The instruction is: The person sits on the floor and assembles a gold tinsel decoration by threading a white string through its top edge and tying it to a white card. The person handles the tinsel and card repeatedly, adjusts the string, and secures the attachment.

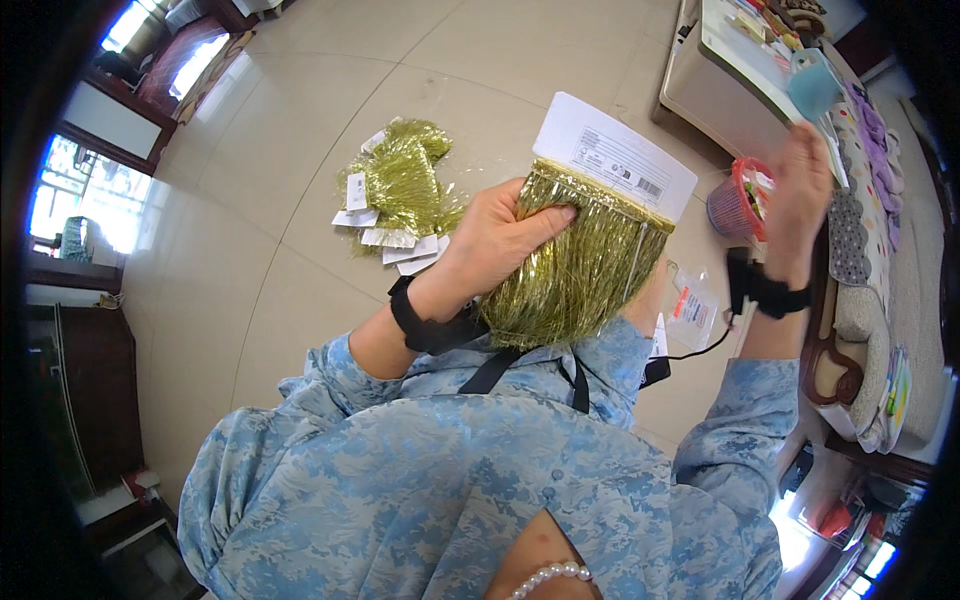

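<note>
My left hand grips a bundle of gold tinsel fringe, its thumb lying across the front of the strands. A white printed card is at the fringe's top band and stands up beyond it. My right hand is raised off to the right, apart from the fringe, slightly blurred; nothing shows in it, and how far its fingers are spread is unclear. On the tiled floor beyond my left hand lies a pile of similar gold tinsel with several white tags.
A pink and purple plastic basket stands on the floor near my right hand, below a white-topped table that holds a light blue container. A clear plastic bag lies on the floor. A sofa runs along the right.
</note>
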The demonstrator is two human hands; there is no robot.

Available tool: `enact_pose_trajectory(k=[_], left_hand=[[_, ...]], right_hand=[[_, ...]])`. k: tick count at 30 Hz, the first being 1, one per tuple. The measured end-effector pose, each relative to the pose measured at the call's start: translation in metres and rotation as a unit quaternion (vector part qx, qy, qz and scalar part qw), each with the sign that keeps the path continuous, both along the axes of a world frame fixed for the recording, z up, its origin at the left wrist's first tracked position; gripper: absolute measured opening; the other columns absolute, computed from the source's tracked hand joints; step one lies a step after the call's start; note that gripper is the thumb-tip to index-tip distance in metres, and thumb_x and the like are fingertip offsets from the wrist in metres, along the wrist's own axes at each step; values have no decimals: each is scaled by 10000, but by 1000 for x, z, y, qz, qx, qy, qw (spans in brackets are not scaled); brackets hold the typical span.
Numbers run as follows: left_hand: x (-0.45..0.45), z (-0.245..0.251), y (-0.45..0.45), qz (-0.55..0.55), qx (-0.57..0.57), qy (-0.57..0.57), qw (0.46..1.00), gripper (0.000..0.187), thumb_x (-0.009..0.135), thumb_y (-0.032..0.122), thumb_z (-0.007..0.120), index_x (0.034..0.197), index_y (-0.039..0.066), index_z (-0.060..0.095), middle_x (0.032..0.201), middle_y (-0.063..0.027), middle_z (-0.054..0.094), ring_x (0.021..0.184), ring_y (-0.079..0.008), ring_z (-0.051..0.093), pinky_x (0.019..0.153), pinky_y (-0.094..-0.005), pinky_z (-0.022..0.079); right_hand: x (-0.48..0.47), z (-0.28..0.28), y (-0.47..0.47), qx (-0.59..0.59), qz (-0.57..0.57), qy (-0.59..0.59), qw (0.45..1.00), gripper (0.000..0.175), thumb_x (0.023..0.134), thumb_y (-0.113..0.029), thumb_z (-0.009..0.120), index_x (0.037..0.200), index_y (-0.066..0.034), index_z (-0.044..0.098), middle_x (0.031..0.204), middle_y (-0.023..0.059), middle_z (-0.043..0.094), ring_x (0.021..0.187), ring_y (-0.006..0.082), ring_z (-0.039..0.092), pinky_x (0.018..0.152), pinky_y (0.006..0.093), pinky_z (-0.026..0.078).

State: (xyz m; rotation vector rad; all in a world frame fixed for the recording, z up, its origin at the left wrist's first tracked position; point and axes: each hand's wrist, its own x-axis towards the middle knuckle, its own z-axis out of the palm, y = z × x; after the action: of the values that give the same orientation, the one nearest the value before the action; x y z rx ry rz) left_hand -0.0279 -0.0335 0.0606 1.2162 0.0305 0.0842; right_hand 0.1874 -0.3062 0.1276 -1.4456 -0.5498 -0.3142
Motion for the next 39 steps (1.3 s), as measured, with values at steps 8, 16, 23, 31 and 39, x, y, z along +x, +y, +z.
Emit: enact_pose_trajectory(k=[8, 16, 23, 31, 39], left_hand=[[4, -2, 2, 23, -34, -28, 999, 279, 1046, 68, 640, 1318, 5, 651, 1218, -61, 731, 1038, -110, 684, 889, -283, 584], [18, 15, -20, -33, -175, -117, 977, 271, 1050, 65, 638, 1310, -10, 644, 1214, -69, 733, 1062, -126, 690, 935, -304, 588], [23, 29, -29, 85, -22, -159, 983, 378, 976, 102, 745, 1320, -4, 629, 1357, -95, 631, 1255, -183, 590, 1040, -357, 523], [39, 60, -4, 158, 469, -260, 829, 243, 845, 148, 843, 1053, 39, 781, 987, -70, 718, 965, -212, 644, 874, -343, 492], [50, 63, -13, 44, 430, -208, 878, 143, 871, 133, 808, 964, 27, 783, 902, -70, 721, 893, -193, 641, 806, -344, 498]], right_hand=[[52, -92, -110, -534, -161, 45, 829, 408, 1039, -358, 612, 1307, -63, 698, 1080, 154, 764, 916, 307, 733, 792, 395, 543], [-109, -72, 8, 36, 164, 207, 964, 726, 940, -494, 761, 1414, 27, 586, 1222, 33, 708, 1033, 109, 655, 876, 260, 521], [-146, -46, 33, 77, 62, 181, 978, 295, 948, -110, 802, 1213, -3, 727, 1089, 22, 746, 932, 102, 648, 836, 275, 518], [-145, -52, 29, -28, 4, 103, 994, 210, 940, -38, 789, 1136, 21, 742, 1098, 40, 747, 960, 114, 651, 852, 287, 522], [-144, -43, 28, -193, -15, -69, 979, 220, 855, -6, 814, 1071, -13, 771, 1061, 130, 756, 946, 252, 705, 849, 345, 526]])
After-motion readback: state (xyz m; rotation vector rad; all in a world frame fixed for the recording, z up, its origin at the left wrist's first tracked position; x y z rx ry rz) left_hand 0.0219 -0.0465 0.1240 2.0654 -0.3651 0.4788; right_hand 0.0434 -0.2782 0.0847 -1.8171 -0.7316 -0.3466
